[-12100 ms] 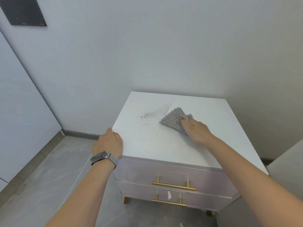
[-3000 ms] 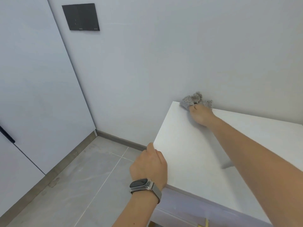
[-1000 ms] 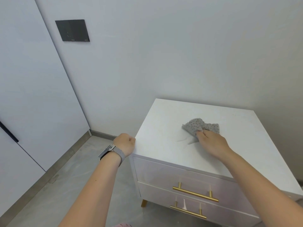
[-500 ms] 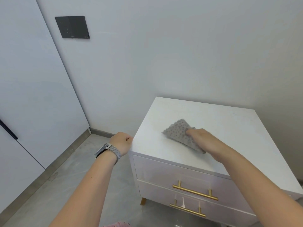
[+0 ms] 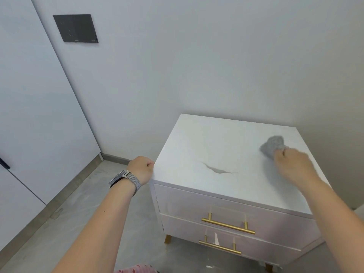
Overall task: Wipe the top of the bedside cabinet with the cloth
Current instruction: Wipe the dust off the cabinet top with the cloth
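Observation:
The white bedside cabinet (image 5: 212, 146) stands against the wall, with two drawers and gold handles. My right hand (image 5: 293, 166) holds the bunched grey cloth (image 5: 272, 146) against the right side of the cabinet top; hand and cloth are motion-blurred. A thin grey streak (image 5: 217, 170) marks the top near its middle front. My left hand (image 5: 140, 169), closed into a fist with a watch on the wrist, rests against the cabinet's front-left corner.
A white wall runs close behind the cabinet, with a dark panel (image 5: 75, 28) high on it. A white door or wardrobe front (image 5: 29, 115) stands to the left. Grey tiled floor (image 5: 69, 213) lies between it and the cabinet.
My right hand has swept the cloth from the front-left part of the top across to the right side. The cloth is now bunched. My left fist stays at the corner.

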